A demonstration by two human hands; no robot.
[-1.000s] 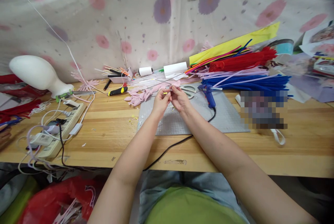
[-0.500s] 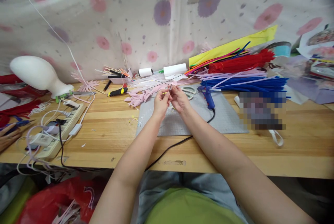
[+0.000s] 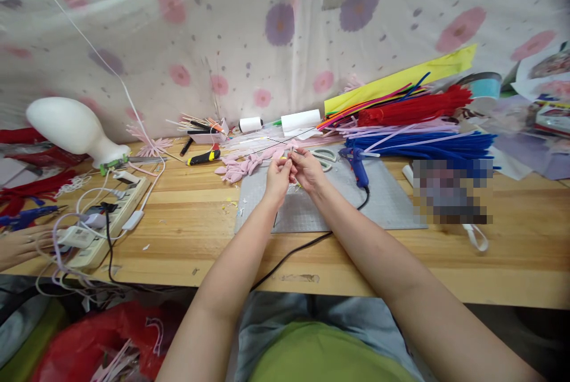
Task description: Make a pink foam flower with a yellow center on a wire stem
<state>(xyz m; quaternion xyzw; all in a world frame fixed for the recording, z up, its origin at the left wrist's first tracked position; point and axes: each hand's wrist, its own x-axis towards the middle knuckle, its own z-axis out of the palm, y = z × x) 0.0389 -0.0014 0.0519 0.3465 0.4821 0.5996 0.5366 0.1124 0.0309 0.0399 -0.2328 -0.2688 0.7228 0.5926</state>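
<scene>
My left hand [image 3: 278, 181] and my right hand [image 3: 309, 170] meet above the grey cutting mat [image 3: 329, 215], fingertips pinched together. Whatever they pinch is small and mostly covered by the fingers; a bit of yellow shows at the left fingertips. Just behind them lie the scissors [image 3: 327, 156], with grey-green handles. Pink fuzzy petal-like pieces [image 3: 240, 168] rest at the mat's left rear corner. To the right of my hands, a blue glue gun [image 3: 357, 165] lies on the mat, its black cord running toward the table's front edge.
Bundles of blue pipe cleaners [image 3: 427, 147] and red pipe cleaners [image 3: 414, 107] lie at the back right. A yellow-black utility knife [image 3: 203, 157], a power strip [image 3: 129, 201] with tangled cables and a white foam head form [image 3: 66, 126] stand left. A co-worker's hand [image 3: 27, 246] is at the far left.
My fingers have shifted slightly and closed nearer together over the small piece. The co-worker's hand has come away from the other blue glue gun, toward the power strip. The view has moved slightly.
</scene>
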